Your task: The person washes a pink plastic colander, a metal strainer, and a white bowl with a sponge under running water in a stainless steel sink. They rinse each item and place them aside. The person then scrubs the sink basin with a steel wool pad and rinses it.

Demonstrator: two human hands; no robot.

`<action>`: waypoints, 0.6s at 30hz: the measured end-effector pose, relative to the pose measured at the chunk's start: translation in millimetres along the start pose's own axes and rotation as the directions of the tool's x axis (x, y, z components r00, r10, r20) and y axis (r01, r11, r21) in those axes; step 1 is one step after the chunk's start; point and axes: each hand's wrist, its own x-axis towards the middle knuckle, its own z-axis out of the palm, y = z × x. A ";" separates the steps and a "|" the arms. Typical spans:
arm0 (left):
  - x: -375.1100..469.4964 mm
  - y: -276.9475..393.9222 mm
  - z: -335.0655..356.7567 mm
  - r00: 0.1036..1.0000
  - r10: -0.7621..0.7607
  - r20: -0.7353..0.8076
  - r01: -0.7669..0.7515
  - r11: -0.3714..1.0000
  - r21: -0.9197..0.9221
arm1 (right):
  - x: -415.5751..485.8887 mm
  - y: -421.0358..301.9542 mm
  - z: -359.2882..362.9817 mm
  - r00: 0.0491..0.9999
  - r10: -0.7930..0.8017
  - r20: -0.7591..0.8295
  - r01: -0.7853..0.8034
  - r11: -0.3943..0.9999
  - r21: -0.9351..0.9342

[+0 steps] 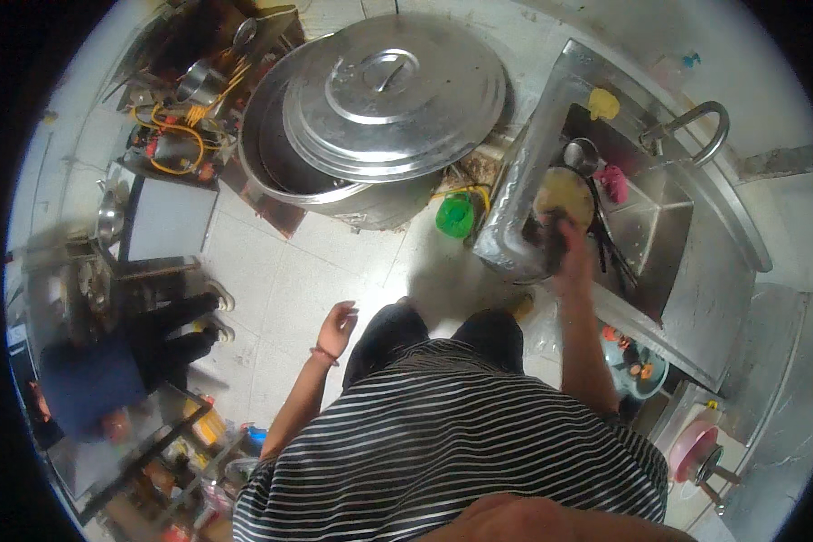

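Note:
My left hand (339,328) hangs above the tiled floor, fingers loosely curled and nothing in them. A reddish bracelet (324,355) is on that wrist. My right hand (572,244) reaches over the near side of a stainless steel sink (664,247). It is blurred and lies against a dark shape (552,237); whether its fingers grip this is unclear. Just beyond the hand is a round, yellowish pan or bowl (564,193), partly covered. Inside the sink are a metal ladle or cup (582,157), a pink cloth or scrubber (611,184) and dark long handles (616,251).
A large steel pot (352,213) stands ahead, its lid (440,88) askew. Beside the sink is a green plastic container (455,215). A curved faucet (715,129) rises behind the basin. Another person (95,383) stands at left near a cluttered shelf (176,447).

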 end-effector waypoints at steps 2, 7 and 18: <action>-32.6 -42.9 -36.0 0.994 -0.098 -0.045 0.101 0.992 0.076 | -4.5 72.9 42.0 0.990 0.025 0.140 0.008 0.973 -0.232; -100.4 -105.9 -103.7 0.985 -0.159 0.070 0.135 0.954 0.268 | 38.4 296.0 48.4 0.990 -0.061 0.124 0.120 0.823 -0.556; -227.5 -256.3 -101.7 0.881 -0.451 0.142 0.370 0.845 0.387 | 235.3 521.3 -56.9 0.624 0.467 -0.627 -0.483 0.861 0.160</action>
